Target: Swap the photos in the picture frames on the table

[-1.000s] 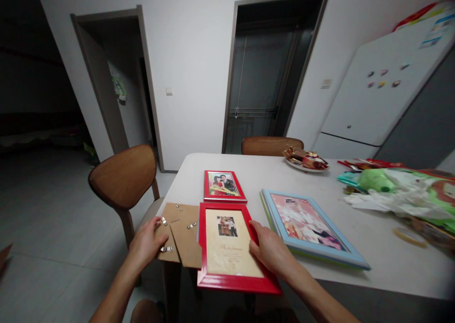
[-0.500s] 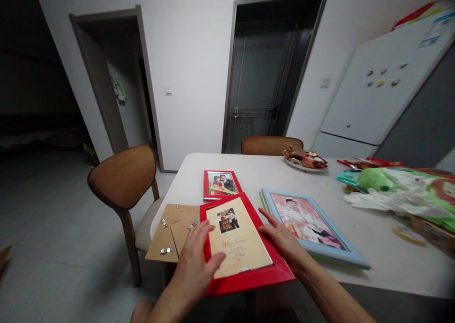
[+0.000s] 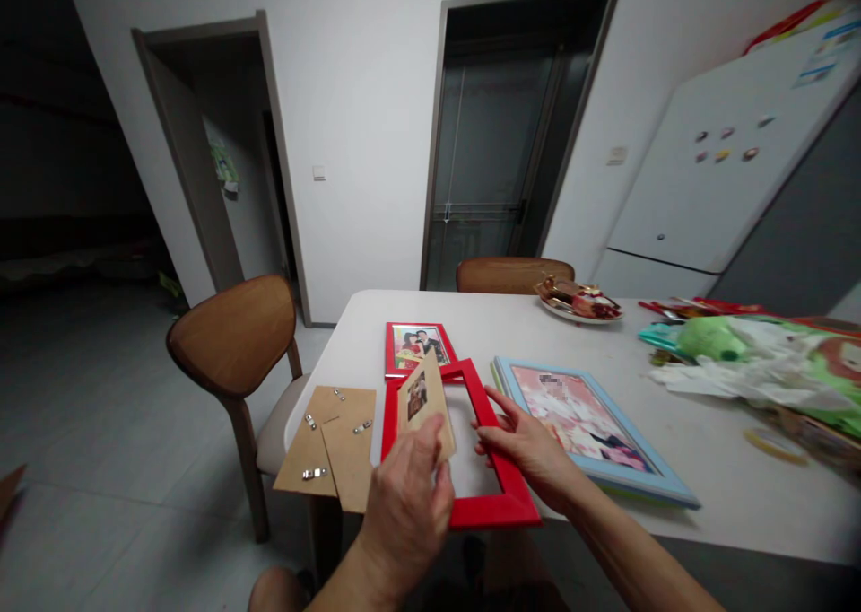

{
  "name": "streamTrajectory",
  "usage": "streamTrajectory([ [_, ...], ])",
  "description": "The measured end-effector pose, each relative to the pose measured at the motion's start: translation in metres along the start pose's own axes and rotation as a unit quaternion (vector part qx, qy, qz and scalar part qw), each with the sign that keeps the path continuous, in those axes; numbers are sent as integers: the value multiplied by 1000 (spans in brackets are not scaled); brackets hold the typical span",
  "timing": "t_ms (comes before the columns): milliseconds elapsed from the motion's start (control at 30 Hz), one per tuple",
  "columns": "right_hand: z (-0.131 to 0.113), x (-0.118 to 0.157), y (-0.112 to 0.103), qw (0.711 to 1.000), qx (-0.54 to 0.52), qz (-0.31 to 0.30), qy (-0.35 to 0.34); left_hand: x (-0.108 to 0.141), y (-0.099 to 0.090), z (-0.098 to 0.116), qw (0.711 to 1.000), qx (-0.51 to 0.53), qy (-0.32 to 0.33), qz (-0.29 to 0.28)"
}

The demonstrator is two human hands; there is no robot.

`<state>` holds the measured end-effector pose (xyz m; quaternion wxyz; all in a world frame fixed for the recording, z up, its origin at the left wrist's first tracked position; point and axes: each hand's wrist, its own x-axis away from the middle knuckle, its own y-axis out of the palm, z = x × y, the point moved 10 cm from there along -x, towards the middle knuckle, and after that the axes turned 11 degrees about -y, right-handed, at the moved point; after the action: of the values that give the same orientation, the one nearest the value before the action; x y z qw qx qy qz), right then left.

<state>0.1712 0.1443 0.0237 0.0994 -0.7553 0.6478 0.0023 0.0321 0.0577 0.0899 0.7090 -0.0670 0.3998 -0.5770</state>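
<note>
Red rails gleam on the large frame (image 3: 494, 510) at lower centre of the view, its middle open to the white table (image 3: 491, 320). From where I stand, the right hand (image 3: 528, 446) is clamped on its right rail, thumb above. Over the opening, the left hand (image 3: 412, 486) pinches the lower end of a cream sheet (image 3: 432, 406), which leans upright with a small photo printed on it. Brown board (image 3: 354, 450) with metal clips (image 3: 314, 474) lies lower left; a blue picture frame (image 3: 585, 424) rests lower right, just beyond the right hand.
</note>
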Motion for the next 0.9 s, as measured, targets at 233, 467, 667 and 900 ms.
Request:
streamTrajectory([
  [233,7,-9,-14,901,425,-44,-76,12,-56,-89,965,86,-232,86],
  [467,23,-7,3,837,530,-94,-94,34,-43,-140,956,44,-290,5],
  [667,26,-4,6,814,565,-105,-88,31,-42,-130,965,-80,-248,-17],
  [900,26,0,13,826,539,-106,-128,30,-42,-129,957,-178,-227,-28],
])
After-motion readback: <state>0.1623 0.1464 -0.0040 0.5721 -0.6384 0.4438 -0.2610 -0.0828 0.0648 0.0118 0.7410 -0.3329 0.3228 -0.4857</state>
